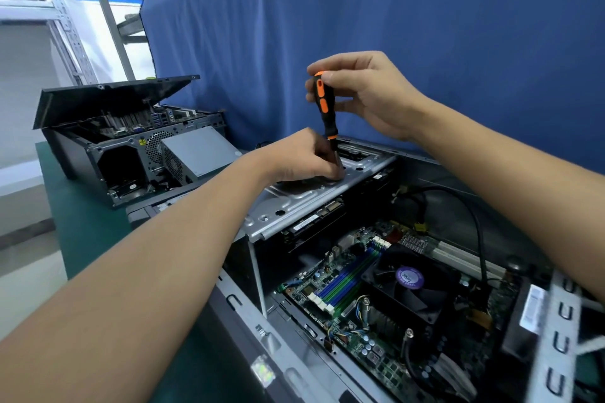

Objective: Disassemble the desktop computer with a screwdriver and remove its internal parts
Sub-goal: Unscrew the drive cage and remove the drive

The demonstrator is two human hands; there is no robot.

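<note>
Looks early: desktop computer (294, 353) open, gripping screwdriver (324, 105) handle upright in right hand (360, 91), curling left hand (307, 157) round its tip just beneath, pressed on drive cage (311, 203), with cage, motherboard (379, 353) and cooler fan (409, 288) below both hands all yet to come out.

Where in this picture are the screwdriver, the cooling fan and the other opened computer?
screwdriver (323, 108): head view, on its orange-and-black handle.
cooling fan (409, 277): head view, on the purple sticker at its hub.
other opened computer (98, 101): head view, on its tilted black top panel.
</note>
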